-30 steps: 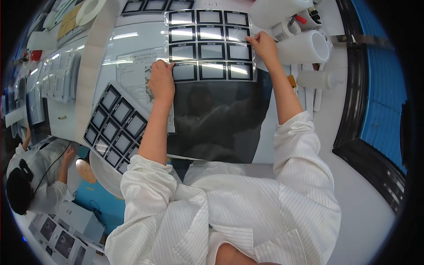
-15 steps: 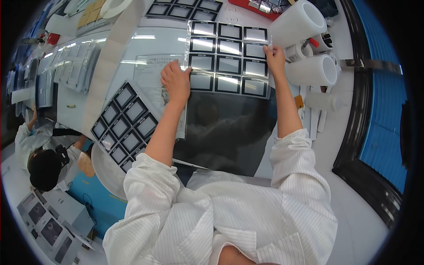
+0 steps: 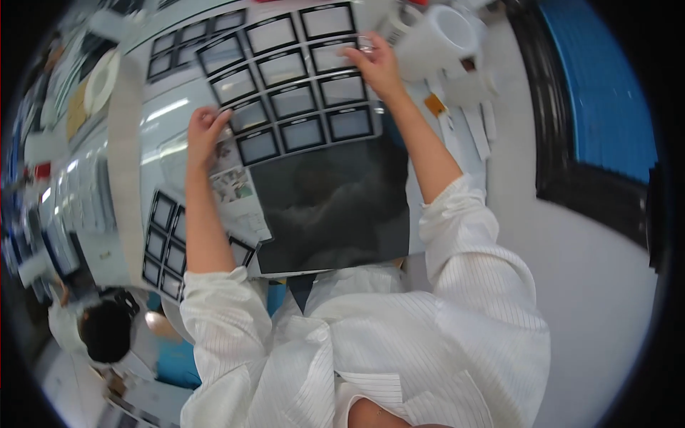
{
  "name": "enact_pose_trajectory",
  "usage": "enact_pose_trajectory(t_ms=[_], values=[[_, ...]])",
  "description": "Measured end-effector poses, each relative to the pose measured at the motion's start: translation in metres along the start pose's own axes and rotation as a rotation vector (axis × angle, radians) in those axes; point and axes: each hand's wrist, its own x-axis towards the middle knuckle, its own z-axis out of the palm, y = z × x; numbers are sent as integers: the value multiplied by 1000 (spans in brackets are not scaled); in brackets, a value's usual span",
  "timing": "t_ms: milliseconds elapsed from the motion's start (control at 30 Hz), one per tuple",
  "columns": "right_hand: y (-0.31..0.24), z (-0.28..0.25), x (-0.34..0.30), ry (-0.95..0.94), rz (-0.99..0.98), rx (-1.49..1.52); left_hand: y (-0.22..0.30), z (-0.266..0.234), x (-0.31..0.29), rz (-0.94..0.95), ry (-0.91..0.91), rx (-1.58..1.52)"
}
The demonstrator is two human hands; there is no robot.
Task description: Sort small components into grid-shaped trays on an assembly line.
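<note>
A sheet of black-framed rectangular windows (image 3: 296, 100) in rows spans the space between my two hands, tilted in the view. My left hand (image 3: 205, 135) has its thumb and fingers closed on the sheet's left edge. At the upper right edge, my right hand (image 3: 378, 70) pinches the sheet with thumb and forefinger. Below the sheet lies a dark glossy panel (image 3: 332, 207) with dim reflections on it. A printed paper (image 3: 239, 189) shows beside the panel, close to my left wrist. Another framed sheet (image 3: 163, 235) lies partly behind my left forearm.
A further framed sheet (image 3: 193, 43) rests at the far left. White rolls (image 3: 435, 43) and a bottle (image 3: 471, 87) stand at right. Stacked clear panels (image 3: 93, 171) line the left side. A co-worker (image 3: 103, 332) is at lower left, and a black-framed blue panel (image 3: 596, 93) at far right.
The whole view has turned and blurred. The framed sheet, held between both hands, now sits further left and tilted, and my right hand has gone up along its edge.
</note>
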Motion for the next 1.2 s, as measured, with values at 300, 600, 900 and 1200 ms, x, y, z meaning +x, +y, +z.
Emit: enact_pose_trajectory(t_ms=[300,600,900,1200], values=[[-49,-18,-102,139,196,-541,28,35,-102,-326,-398,-59],[-108,-89,-213,135,457,-1090,0,54,-307,-635,-376,-202],[-50,-145,-144,77,383,-1819,-27,53,-311,-595,-442,-150],[-40,-135,-142,140,350,-1853,-20,49,-315,-538,-479,26]])
